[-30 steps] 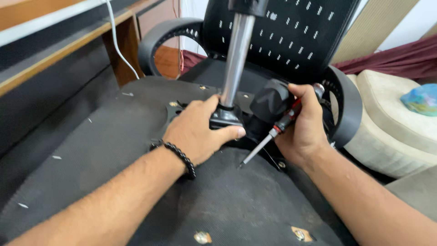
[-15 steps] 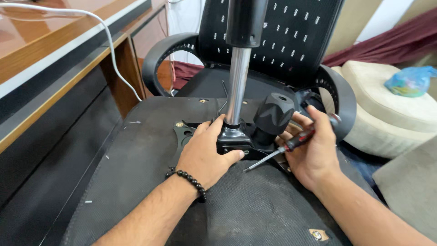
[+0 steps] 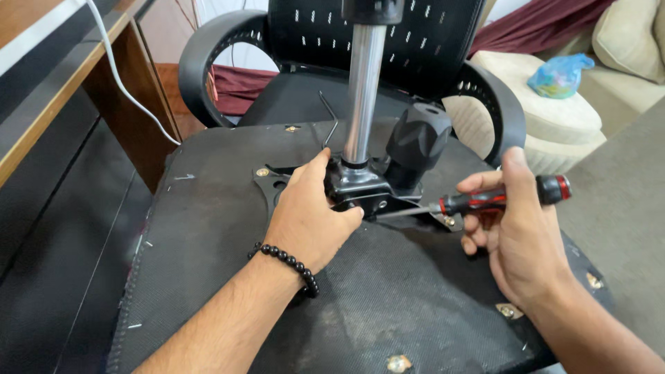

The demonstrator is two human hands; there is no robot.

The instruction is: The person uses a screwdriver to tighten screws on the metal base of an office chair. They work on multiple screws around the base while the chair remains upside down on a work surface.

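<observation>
An office chair lies upturned, its black fabric seat underside (image 3: 388, 298) facing me. A chrome gas cylinder (image 3: 363, 90) rises from the black metal mechanism (image 3: 367, 190) bolted at the middle. My left hand (image 3: 308, 215), with a black bead bracelet at the wrist, grips the mechanism at the cylinder's base. My right hand (image 3: 516, 228) holds a red and black screwdriver (image 3: 485, 199) nearly level, its tip at the mechanism's right side. A large black knob (image 3: 417, 142) sticks up beside the cylinder.
The chair's black mesh backrest (image 3: 415, 34) and curved armrests (image 3: 208, 62) stand behind. A wooden desk (image 3: 62, 97) with a white cable is at the left. A cream cushioned seat (image 3: 547, 118) bearing a blue plastic bag sits at the right. A bent wire lever (image 3: 331, 121) pokes up.
The screwdriver has swung from a steep slant to nearly level, its tip now at the mechanism's right side. My right hand slid out to the right. My left hand stayed on the mechanism.
</observation>
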